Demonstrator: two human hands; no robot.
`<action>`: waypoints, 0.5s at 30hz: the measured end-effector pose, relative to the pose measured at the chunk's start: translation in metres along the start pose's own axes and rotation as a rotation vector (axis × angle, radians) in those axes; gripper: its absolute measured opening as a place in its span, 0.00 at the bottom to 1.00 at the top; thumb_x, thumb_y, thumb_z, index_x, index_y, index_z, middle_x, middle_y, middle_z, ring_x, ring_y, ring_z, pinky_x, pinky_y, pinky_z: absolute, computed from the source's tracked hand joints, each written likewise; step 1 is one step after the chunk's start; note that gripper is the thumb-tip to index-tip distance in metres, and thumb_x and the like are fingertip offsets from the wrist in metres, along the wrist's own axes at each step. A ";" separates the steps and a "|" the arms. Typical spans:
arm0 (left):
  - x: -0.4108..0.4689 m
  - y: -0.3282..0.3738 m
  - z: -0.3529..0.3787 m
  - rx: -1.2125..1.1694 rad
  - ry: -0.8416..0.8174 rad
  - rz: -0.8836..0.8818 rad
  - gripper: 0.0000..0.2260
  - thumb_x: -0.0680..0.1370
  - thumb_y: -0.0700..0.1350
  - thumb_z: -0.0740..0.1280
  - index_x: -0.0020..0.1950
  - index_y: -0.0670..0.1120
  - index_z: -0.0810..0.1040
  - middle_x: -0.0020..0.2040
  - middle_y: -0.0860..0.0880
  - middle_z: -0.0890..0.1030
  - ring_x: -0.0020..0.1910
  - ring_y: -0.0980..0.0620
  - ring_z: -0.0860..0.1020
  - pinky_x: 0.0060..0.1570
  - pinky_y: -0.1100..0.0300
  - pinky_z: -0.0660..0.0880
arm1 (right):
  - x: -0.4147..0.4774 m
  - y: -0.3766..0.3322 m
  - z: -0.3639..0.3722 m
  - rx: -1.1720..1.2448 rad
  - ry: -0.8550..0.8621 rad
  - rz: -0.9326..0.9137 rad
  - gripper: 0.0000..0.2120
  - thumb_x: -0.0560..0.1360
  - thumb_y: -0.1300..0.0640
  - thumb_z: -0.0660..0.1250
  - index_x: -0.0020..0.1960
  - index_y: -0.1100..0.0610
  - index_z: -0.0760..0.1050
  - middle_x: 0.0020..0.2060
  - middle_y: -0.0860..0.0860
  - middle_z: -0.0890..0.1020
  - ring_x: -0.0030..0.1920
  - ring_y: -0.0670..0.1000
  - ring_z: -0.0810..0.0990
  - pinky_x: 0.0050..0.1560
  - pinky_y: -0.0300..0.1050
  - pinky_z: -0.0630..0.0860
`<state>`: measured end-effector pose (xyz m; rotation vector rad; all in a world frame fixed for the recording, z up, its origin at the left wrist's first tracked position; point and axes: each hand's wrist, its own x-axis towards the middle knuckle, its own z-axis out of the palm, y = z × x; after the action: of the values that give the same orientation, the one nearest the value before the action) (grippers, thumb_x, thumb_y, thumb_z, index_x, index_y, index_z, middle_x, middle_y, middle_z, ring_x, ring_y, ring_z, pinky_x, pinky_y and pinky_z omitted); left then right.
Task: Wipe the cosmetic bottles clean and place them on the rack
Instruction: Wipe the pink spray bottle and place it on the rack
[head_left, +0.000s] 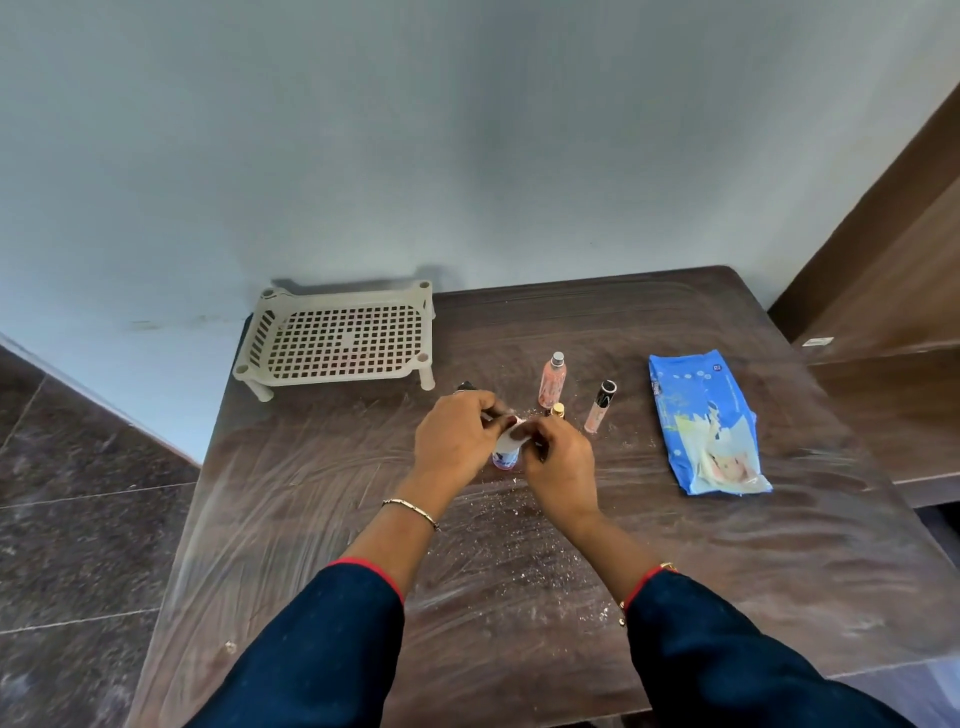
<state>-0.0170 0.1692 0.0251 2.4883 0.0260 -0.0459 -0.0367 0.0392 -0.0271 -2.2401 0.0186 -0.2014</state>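
The left hand's (457, 436) fingers (491, 408) are curled tight round the upper part of a small white bottle (505, 456). The bottle stands or hangs just over the tabletop, and only its lower body, with a blue and pink label, shows beneath the knuckles. The right hand (560, 465) meets it from the other side. Its fingertips (540, 431) are bent inward and pinch a white wipe (515, 432) against the bottle's shoulder, so the bottle sits directly between the two sets of fingers and touches both. Whether the bottle's base rests on the table cannot be told.

Just behind the left knuckles a dark cap-like object (465, 386) peeks out, too hidden to identify. Just beyond the right fingers stands a small gold-capped bottle (558, 410). Behind it is an upright pink bottle with a silver cap (551, 382), and to their right is a slim pink tube with a black cap (600, 408).

Further right, well apart from the bottles, lies a blue wet-wipe pack (706, 426) with its flap open. A beige perforated rack (337, 338) stands on short legs at the far left corner of the dark brown table (779, 545), against the wall, and nothing rests on it. White crumbs (519, 525) speckle the tabletop between the forearms. A thin bracelet (410, 512) circles the left wrist, and both arms wear dark blue sleeves (322, 649) edged in red.
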 end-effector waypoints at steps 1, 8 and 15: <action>0.001 -0.001 0.001 -0.001 -0.007 0.001 0.02 0.75 0.51 0.70 0.44 0.55 0.82 0.44 0.59 0.82 0.43 0.60 0.78 0.43 0.59 0.77 | 0.000 -0.001 0.000 0.031 0.012 0.053 0.08 0.70 0.69 0.65 0.42 0.59 0.79 0.39 0.50 0.81 0.40 0.48 0.79 0.43 0.46 0.78; 0.007 -0.004 -0.001 0.007 -0.030 0.013 0.02 0.74 0.51 0.70 0.44 0.55 0.83 0.41 0.59 0.78 0.43 0.57 0.78 0.44 0.58 0.77 | 0.000 -0.013 0.003 0.238 0.063 0.210 0.07 0.74 0.64 0.63 0.44 0.55 0.78 0.37 0.47 0.82 0.36 0.42 0.78 0.39 0.36 0.75; 0.012 -0.006 -0.006 -0.066 -0.120 -0.021 0.04 0.73 0.50 0.72 0.39 0.56 0.79 0.38 0.59 0.78 0.40 0.59 0.77 0.42 0.60 0.75 | -0.010 -0.005 0.008 0.208 0.085 0.168 0.01 0.72 0.59 0.71 0.42 0.54 0.80 0.36 0.45 0.83 0.39 0.41 0.81 0.44 0.41 0.80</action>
<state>-0.0051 0.1777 0.0255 2.4154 0.0032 -0.1994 -0.0457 0.0495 -0.0297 -2.0095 0.2214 -0.1977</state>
